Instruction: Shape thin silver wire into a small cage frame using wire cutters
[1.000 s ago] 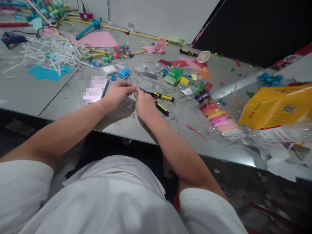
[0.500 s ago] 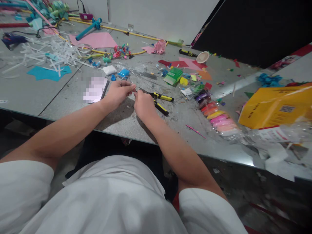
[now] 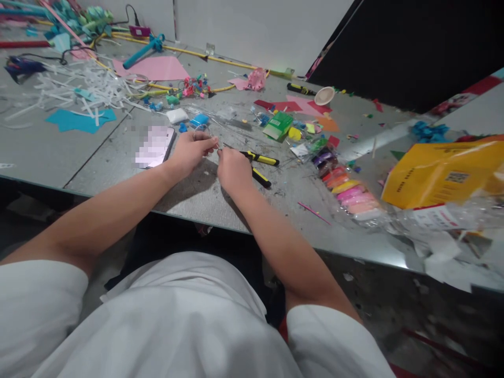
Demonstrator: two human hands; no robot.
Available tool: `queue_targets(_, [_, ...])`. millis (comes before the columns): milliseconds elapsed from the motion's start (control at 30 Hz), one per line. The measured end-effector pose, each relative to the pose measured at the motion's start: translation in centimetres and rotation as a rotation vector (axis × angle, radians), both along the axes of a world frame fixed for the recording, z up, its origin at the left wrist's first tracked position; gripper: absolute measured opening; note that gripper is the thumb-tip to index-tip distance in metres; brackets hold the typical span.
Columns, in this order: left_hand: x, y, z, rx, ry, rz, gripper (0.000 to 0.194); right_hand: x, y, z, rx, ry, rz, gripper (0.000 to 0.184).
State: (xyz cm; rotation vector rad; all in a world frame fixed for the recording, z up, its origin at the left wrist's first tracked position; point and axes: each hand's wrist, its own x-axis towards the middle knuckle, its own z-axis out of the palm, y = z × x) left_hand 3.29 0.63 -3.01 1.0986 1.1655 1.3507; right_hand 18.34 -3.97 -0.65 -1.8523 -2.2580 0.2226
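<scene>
My left hand [image 3: 191, 150] and my right hand [image 3: 233, 169] meet over the grey table [image 3: 98, 157], fingertips pinched together on something thin and small between them, perhaps wire; I cannot make it out. Both hands are closed. Black and yellow pliers [image 3: 260, 164] lie on the table just right of my right hand. A phone [image 3: 156, 146] lies to the left of my left hand.
A row of coloured clay bars in clear wrap [image 3: 346, 186] lies to the right, beside a yellow box [image 3: 441, 173] and crumpled plastic. A green box [image 3: 279, 125], pink paper [image 3: 153, 67], blue paper [image 3: 76, 119] and white paper strips [image 3: 79, 84] litter the far side.
My hands have stayed pinched together at the same spot. The view has shifted slightly; nothing on the table has moved.
</scene>
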Motion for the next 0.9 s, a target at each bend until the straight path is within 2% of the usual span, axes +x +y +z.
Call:
queue_targets(367, [0.05, -0.21, 0.38, -0.01, -0.006, -0.065, 0.031, 0.99, 1.04, -0.77, 0.041, 0.08, 0.077, 0.049])
queue_targets(533, [-0.06, -0.28, 0.11, 0.04, 0.024, -0.039, 0.032, 0.38, 0.57, -1.0, 0.043, 0.037, 0.042, 0.046])
queue_targets(667, [-0.11, -0.24, 0.05, 0.035, 0.015, -0.039, 0.031, 0.12, 0.36, -0.72, 0.024, 0.005, 0.039, 0.05])
queue_targets(900, [-0.15, -0.29, 0.88, -0.001, 0.071, -0.089, 0.035, 0.38, 0.45, -0.01, 0.005, 0.058, 0.056, 0.048])
